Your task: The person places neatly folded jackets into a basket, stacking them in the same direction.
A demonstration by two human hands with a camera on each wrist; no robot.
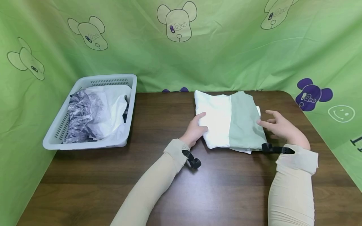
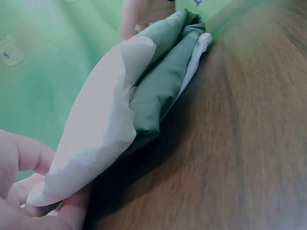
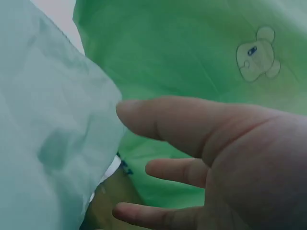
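A folded piece of fabric [image 1: 213, 119], white on its left part and pale green on its right, lies towards the back of the table. Its exact kind cannot be made out. My left hand [image 1: 195, 128] pinches its left edge between thumb and fingers. The left wrist view shows that white edge [image 2: 91, 124] lifted off the wood, with darker green folds [image 2: 160, 91] beneath. At the opposite side, my right hand [image 1: 278, 125] has its fingers extended and spread. Its thumb [image 3: 158, 117] is at the pale green edge [image 3: 72, 124], with nothing held.
On the left of the brown wooden table [image 1: 226, 188] stands a pale plastic basket [image 1: 131, 110]. Clear plastic packaging [image 1: 110, 106] and a dark crinkled plastic-wrapped item [image 1: 79, 116] fill it. A green printed curtain [image 1: 226, 56] hangs along the back and sides.
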